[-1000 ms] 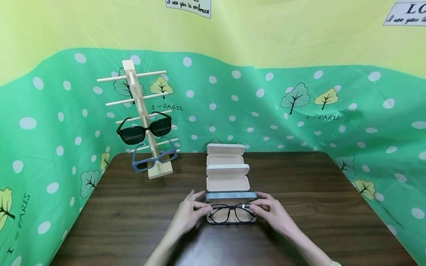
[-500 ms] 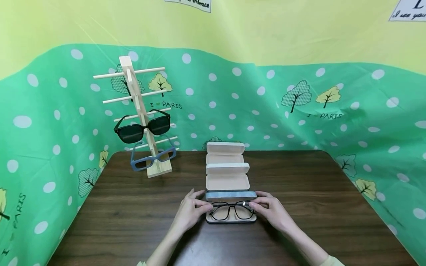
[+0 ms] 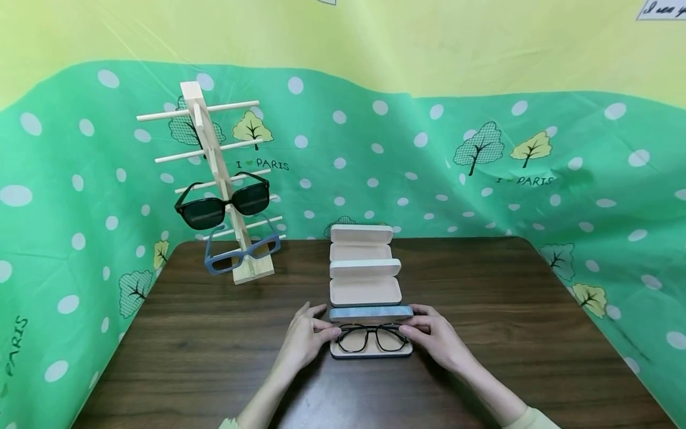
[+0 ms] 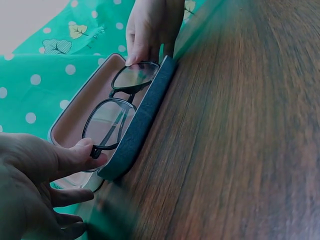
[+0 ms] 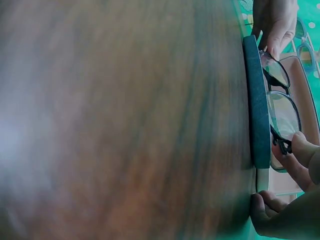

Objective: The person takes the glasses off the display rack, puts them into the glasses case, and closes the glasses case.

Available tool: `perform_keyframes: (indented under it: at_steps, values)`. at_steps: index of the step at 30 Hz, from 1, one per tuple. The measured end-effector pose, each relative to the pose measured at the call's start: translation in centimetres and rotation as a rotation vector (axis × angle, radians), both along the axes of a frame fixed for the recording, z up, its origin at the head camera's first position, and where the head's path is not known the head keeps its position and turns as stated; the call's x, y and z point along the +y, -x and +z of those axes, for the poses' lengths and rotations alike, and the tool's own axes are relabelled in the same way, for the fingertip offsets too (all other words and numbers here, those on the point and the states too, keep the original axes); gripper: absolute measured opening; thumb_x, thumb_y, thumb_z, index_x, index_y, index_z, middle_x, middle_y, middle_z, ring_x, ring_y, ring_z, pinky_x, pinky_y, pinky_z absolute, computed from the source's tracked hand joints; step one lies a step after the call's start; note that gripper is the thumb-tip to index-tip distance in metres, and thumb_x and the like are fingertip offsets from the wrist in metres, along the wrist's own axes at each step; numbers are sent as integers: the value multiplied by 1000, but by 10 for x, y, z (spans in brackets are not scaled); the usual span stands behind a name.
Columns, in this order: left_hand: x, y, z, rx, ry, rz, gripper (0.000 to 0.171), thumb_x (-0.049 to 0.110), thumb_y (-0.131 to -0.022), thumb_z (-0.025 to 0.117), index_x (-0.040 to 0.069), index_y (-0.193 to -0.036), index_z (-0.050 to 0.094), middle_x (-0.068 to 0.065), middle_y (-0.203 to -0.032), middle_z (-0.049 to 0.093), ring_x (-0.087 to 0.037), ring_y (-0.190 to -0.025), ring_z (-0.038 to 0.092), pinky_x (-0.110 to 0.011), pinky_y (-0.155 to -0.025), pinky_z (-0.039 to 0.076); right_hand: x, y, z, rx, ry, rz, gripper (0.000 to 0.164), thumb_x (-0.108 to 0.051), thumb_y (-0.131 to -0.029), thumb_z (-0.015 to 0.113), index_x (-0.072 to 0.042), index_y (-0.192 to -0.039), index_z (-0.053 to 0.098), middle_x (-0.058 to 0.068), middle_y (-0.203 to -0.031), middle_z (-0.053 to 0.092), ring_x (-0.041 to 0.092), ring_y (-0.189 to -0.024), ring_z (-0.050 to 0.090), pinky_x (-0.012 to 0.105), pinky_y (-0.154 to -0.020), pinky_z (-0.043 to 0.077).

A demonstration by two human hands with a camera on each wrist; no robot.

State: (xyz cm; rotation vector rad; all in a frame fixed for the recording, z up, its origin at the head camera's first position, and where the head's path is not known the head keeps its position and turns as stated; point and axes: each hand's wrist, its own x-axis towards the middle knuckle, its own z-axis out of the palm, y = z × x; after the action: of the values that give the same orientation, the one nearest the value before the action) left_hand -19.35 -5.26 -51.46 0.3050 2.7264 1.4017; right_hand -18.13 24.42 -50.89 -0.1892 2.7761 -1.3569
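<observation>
Black-framed eyeglasses point(image 3: 354, 341) lie front up in the pale-lined base of an eyeglass case point(image 3: 371, 356), whose blue lid point(image 3: 371, 313) stands raised behind them. My left hand point(image 3: 303, 336) pinches the left hinge corner between thumb and index finger, its other fingers spread beside the case. At the opposite corner my right hand point(image 3: 436, 341) pinches the frame likewise. In the left wrist view the lenses point(image 4: 107, 120) sit at the case's dark front wall point(image 4: 145, 120), with the temples folded behind them. The right wrist view shows my right thumb point(image 5: 302, 145) on the frame's end.
Two more opened cases with pale linings, one nearer point(image 3: 365, 292) and one farther point(image 3: 361, 252), stand in line behind. At the back left, a wooden display rack point(image 3: 214, 155) carries black sunglasses point(image 3: 203, 213) and blue-framed glasses point(image 3: 227, 262). A patterned green cloth point(image 3: 375, 137) borders the brown table point(image 3: 214, 333).
The eyeglasses have shifted slightly back within the case, toward the lid, with both hands still pinching their corners. The head view has also shifted a little, moving the rack left and up.
</observation>
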Motion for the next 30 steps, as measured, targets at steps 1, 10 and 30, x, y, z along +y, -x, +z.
perform_keyframes:
  at_steps: [1,10,30]
  values:
    - [0,0,0,0,5,1,17,25,-86,82,8,-86,84,-20,-141,64,-50,-148,37,-70,-118,30,0,0,1,2,-10,5,8,-22,-94,75,-16,-92,80,25,-142,56,35,-117,69,22,-91,54]
    - [3,0,2,-45,64,26,15,26,-86,82,11,-84,84,-18,-145,61,-47,-151,35,-72,-117,28,3,-1,4,39,-105,71,10,-19,-96,71,-16,-95,81,22,-140,59,41,-131,57,39,-103,50]
    - [1,0,0,-13,120,66,13,25,-81,86,15,-90,85,-14,-145,63,-42,-149,39,-68,-114,36,3,0,6,54,-152,86,14,-9,-95,71,-12,-103,82,21,-141,61,41,-131,59,50,-105,50]
